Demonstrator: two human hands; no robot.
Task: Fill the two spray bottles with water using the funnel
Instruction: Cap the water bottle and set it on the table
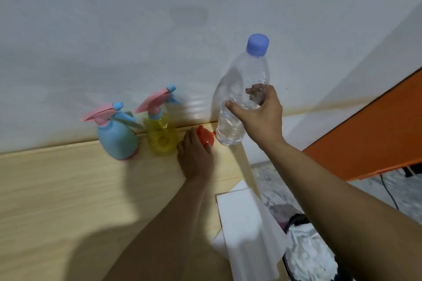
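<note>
While the right hand (258,118) curls its fingers and thumb round the middle of a clear plastic water bottle (242,98), the left hand (196,155) lies over a small red funnel (205,136) on the pale wood-grain worktop (68,189); its fingers bend over the funnel, but whether they actually clasp it cannot be told. The bottle is thin, ribbed and see-through, capped in lilac-blue (257,44), tilted slightly, with its base just beyond the worktop's far right corner; water shows in its lower part. No label or writing can be read on it. Most of the funnel is hidden under the hand, leaving only a rounded red plastic edge and a small tab in sight.

Left of the funnel, against the white wall (137,29), stand the two spray bottles. The nearer one (161,134) is translucent yellow with a pink trigger head and a blue nozzle tip. The other (117,139) is opaque light blue, squat and rounded, with a pink base ring and the same kind of pink-and-blue head. Neither carries legible print.

At the worktop's near right corner lie white sheets (246,223), smooth and flat, overhanging the edge. An orange panel (365,139) is cut off at the right. Below it the mottled floor (274,180) is blurred, with a dark cable and crumpled white material hard to make out.
</note>
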